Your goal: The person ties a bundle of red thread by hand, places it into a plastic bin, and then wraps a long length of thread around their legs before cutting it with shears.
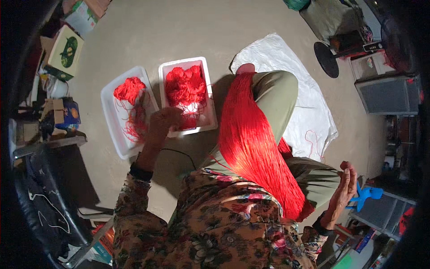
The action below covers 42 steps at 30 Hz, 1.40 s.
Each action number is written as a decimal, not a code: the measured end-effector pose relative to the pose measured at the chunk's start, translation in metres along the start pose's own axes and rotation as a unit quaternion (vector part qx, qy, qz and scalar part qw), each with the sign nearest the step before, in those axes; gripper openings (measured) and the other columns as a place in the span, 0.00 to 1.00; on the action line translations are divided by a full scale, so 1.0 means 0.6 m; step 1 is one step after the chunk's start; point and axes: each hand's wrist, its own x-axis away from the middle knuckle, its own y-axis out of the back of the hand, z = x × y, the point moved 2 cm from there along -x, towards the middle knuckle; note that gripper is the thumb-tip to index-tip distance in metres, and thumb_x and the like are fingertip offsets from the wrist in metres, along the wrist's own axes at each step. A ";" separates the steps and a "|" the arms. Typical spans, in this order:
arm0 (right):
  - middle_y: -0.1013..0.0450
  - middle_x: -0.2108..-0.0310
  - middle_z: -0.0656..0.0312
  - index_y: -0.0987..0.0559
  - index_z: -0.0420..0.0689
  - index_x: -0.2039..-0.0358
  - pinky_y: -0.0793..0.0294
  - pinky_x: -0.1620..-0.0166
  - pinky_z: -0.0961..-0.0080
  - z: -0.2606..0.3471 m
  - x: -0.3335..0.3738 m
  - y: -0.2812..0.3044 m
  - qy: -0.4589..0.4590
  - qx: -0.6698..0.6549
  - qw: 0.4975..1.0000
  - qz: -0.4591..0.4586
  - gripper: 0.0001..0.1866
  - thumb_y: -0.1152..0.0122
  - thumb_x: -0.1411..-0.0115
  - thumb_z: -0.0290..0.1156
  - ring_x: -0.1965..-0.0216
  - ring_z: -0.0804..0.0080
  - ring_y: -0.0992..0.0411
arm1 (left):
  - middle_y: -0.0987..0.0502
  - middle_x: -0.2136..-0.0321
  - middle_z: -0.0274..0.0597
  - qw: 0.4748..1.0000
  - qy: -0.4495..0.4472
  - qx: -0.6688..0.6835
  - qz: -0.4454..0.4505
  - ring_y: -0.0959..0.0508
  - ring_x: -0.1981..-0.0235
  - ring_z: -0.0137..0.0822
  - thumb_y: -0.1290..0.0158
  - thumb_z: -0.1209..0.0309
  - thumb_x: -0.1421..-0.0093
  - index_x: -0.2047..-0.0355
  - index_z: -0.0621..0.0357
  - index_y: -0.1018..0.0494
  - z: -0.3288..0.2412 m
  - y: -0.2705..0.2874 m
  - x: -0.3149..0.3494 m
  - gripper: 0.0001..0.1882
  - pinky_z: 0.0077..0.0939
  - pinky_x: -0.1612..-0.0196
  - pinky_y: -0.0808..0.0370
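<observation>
A long thick hank of red thread [255, 130] lies across my lap, from my bent knee down to my right thigh. My left hand [165, 122] reaches over the near left rim of a white foam box [210, 107]. Its fingers curl inward in shadow, and what they grip, if anything, is hidden. Inside that box are bundles of red thread [186, 85]. To its left, a white plastic tray [109, 107] holds a looser red thread bundle [130, 89] and tangled strands. My right hand [346, 190] is raised beside my right knee, fingers extended, with no held object visible.
A white woven sheet [304, 98] lies under my legs. At the right stand a fan [327, 60], grey mesh-sided crates [387, 96] and a blue plastic piece [369, 193]. Boxes [67, 51] and a black padded chair [49, 197] line the left side.
</observation>
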 end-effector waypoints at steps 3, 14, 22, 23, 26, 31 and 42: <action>0.25 0.62 0.60 0.24 0.38 0.58 0.33 0.56 0.77 0.028 -0.005 -0.019 0.018 0.020 0.999 0.030 0.14 0.48 0.37 0.35 0.60 0.74 0.29 | 0.22 0.75 0.36 0.999 0.015 -0.012 0.031 0.23 0.73 0.27 0.49 0.72 0.43 0.63 0.65 0.25 0.074 0.001 0.009 0.10 0.21 0.68 0.26; 0.25 0.64 0.59 0.23 0.39 0.61 0.32 0.58 0.78 0.056 0.004 -0.028 0.010 0.006 0.997 0.076 0.12 0.44 0.39 0.34 0.61 0.75 0.29 | 0.22 0.60 0.44 0.927 -0.097 -0.299 0.205 0.24 0.58 0.38 0.50 0.78 0.50 0.55 0.65 0.28 0.126 -0.124 0.073 0.19 0.28 0.55 0.29; 0.25 0.68 0.60 0.24 0.36 0.59 0.30 0.60 0.81 0.096 0.004 -0.082 -0.055 -0.034 0.986 0.156 0.12 0.47 0.40 0.28 0.65 0.76 0.28 | 0.25 0.82 0.33 0.931 -0.028 -0.126 0.341 0.31 0.84 0.19 0.46 0.70 0.43 0.69 0.64 0.23 -0.094 -0.072 0.062 0.08 0.14 0.80 0.35; 0.25 0.63 0.59 0.27 0.36 0.53 0.29 0.58 0.80 0.131 0.016 -0.106 -0.070 -0.078 0.975 0.195 0.15 0.47 0.40 0.27 0.64 0.76 0.27 | 0.24 0.81 0.34 0.942 -0.012 -0.083 0.325 0.30 0.83 0.20 0.46 0.70 0.43 0.68 0.64 0.23 -0.168 -0.101 0.076 0.09 0.15 0.80 0.35; 0.29 0.52 0.60 0.37 0.40 0.41 0.32 0.50 0.79 0.209 0.038 -0.210 0.014 -0.250 0.864 0.437 0.32 0.38 0.46 0.30 0.53 0.76 0.32 | 0.22 0.74 0.37 0.924 -0.087 -0.090 0.361 0.27 0.77 0.22 0.47 0.75 0.44 0.66 0.65 0.23 -0.300 -0.191 0.066 0.07 0.15 0.75 0.31; 0.26 0.73 0.64 0.26 0.38 0.53 0.32 0.75 0.85 0.171 0.059 -0.087 -0.168 -0.295 0.793 0.506 0.18 0.40 0.42 0.32 0.79 0.83 0.33 | 0.24 0.73 0.28 0.912 -0.321 -0.241 0.087 0.33 0.75 0.18 0.46 0.72 0.44 0.69 0.64 0.23 -0.423 -0.256 -0.023 0.08 0.13 0.72 0.35; 0.38 0.86 0.69 0.28 0.40 0.80 0.39 0.77 0.79 -0.227 0.135 0.310 -0.239 -0.078 0.956 0.147 0.14 0.44 0.41 0.35 0.84 0.80 0.43 | 0.25 0.79 0.37 0.834 -0.312 -0.353 0.287 0.32 0.78 0.26 0.48 0.61 0.42 0.69 0.65 0.23 -0.348 -0.484 -0.149 0.16 0.22 0.72 0.34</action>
